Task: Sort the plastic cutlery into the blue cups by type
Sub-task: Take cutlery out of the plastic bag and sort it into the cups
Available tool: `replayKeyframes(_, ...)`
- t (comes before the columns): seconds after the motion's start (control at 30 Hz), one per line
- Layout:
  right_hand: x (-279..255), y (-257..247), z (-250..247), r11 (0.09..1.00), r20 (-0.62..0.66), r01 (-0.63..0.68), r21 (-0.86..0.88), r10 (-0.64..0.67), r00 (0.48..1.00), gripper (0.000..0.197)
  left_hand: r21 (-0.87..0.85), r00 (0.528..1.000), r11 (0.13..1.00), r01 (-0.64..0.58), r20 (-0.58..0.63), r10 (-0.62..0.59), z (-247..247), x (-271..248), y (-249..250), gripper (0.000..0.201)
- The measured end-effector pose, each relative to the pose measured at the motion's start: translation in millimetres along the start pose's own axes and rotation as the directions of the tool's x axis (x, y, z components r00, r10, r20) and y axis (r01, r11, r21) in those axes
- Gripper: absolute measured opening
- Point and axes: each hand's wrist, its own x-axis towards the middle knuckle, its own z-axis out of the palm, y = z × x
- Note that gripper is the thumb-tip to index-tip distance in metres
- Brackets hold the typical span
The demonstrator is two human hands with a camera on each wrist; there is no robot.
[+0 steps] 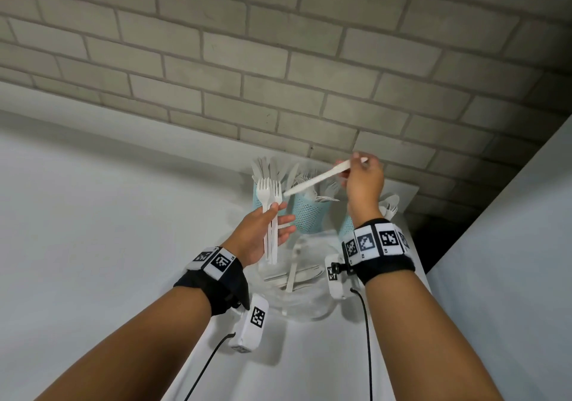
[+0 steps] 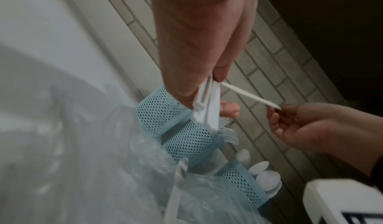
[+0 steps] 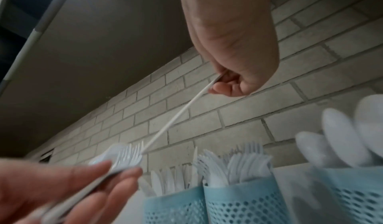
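Left hand: your left hand (image 1: 258, 235) grips two forks (image 1: 270, 215) before the blue cups (image 1: 306, 215)
Right hand: your right hand (image 1: 362, 181) pinches a knife (image 1: 315, 181) above them

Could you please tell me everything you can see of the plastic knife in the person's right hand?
The plastic knife is white, slim and flat, one moulded piece with a broader handle and a narrowing blade. The right hand pinches its handle end from above; the grip is at the very end. It is held in the air, slanting down to the left above the blue mesh cups, blade tip close to the tines of the forks held in the left hand. Whether tip and tines touch cannot be told.
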Motion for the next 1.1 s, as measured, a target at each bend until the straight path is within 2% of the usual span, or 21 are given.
replayKeyframes(0.07, 5, -2, 11, 0.997, -0.033, 0.08, 0.023, -0.079, 0.996, 0.017, 0.013, 0.999, 1.0, -0.02, -0.038, 0.021, -5, 2, 1, 0.025)
replayKeyframes(0.2, 10, 6, 43, 0.97, 0.009, 0.22, -0.105, -0.22, 0.975, 0.016, 0.017, 0.996, 0.998, -0.056, -0.063, 0.057, -12, 7, 0, 0.031)
replayKeyframes(0.33, 9, 22, 65, 0.923, 0.161, 0.306, -0.234, -0.274, 0.948, 0.024, -0.044, 0.999, 0.998, -0.034, -0.032, 0.032, -17, 9, 2, 0.029)
replayKeyframes(0.4, 8, 33, 72, 0.831, 0.289, 0.367, -0.417, -0.261, 0.921, 0.029, -0.073, 1.0, 0.997, -0.011, 0.003, 0.012, -19, 9, 3, 0.029)
replayKeyframes(0.47, 7, 43, 77, 0.632, 0.402, 0.424, -0.649, -0.188, 0.896, 0.03, -0.082, 0.999, 0.997, 0.007, 0.044, -0.004, -20, 9, 4, 0.03)
replayKeyframes(0.53, 5, 48, 78, 0.47, 0.467, 0.463, -0.752, -0.116, 0.876, 0.031, -0.083, 0.996, 0.996, 0.028, 0.082, -0.021, -19, 9, 4, 0.032)
replayKeyframes(0.63, 5, 45, 76, 0.418, 0.499, 0.478, -0.772, -0.066, 0.864, 0.031, -0.107, 0.988, 0.991, 0.076, 0.14, -0.06, -18, 9, 5, 0.032)
replayKeyframes(0.73, 5, 34, 72, 0.466, 0.511, 0.49, -0.737, -0.091, 0.855, 0.031, -0.128, 0.978, 0.985, 0.115, 0.187, -0.09, -18, 9, 4, 0.03)
replayKeyframes(0.83, -3, 24, 62, 0.677, 0.485, 0.514, -0.526, -0.258, 0.836, 0.029, -0.138, 0.972, 0.983, 0.124, 0.217, -0.093, -16, 7, 2, 0.029)
replayKeyframes(0.9, -15, 17, 50, 0.771, 0.431, 0.471, -0.428, -0.284, 0.856, 0.027, -0.136, 0.968, 0.982, 0.128, 0.231, -0.094, -14, 6, 1, 0.027)
replayKeyframes(1.0, -32, 13, 34, 0.877, 0.426, 0.324, -0.354, -0.157, 0.891, 0.03, -0.089, 0.97, 0.987, 0.13, 0.216, -0.108, -10, 3, 0, 0.028)
replayKeyframes(1.1, -39, 16, 25, 0.891, 0.508, 0.184, -0.416, 0.06, 0.859, 0.046, -0.024, 0.973, 0.992, 0.122, 0.203, -0.114, -5, 1, -2, 0.038)
